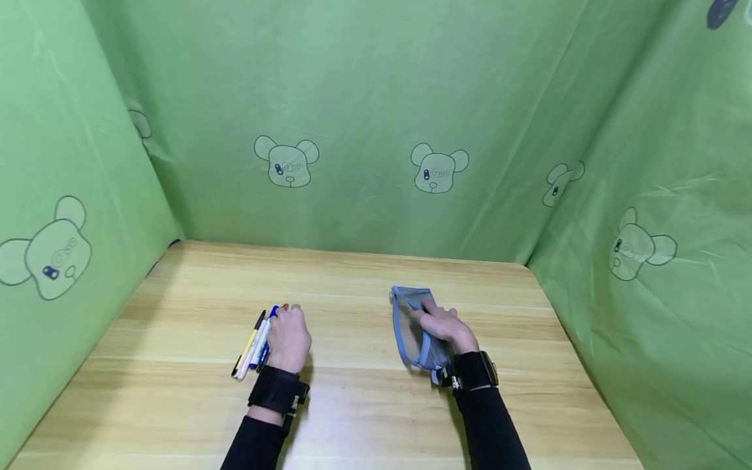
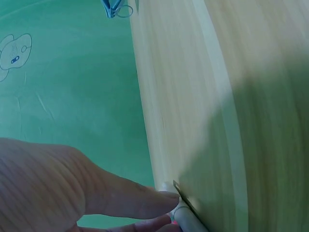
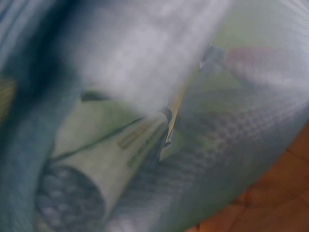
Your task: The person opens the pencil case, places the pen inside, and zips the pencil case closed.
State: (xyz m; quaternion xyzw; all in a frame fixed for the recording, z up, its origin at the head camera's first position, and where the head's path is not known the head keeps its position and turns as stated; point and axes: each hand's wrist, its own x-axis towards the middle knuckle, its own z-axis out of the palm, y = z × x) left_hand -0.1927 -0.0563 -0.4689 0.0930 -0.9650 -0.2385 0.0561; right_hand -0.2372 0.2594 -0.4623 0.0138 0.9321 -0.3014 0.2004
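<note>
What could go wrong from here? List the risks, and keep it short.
1. The pens lie close together beside the left hand, so a nudge could set some rolling.
2. In the left wrist view, that hand's thumb presses a pale pen; it might slip if the hold is light.
3. The pouch in the right hand looks soft, so its sides could buckle and narrow the opening.
</note>
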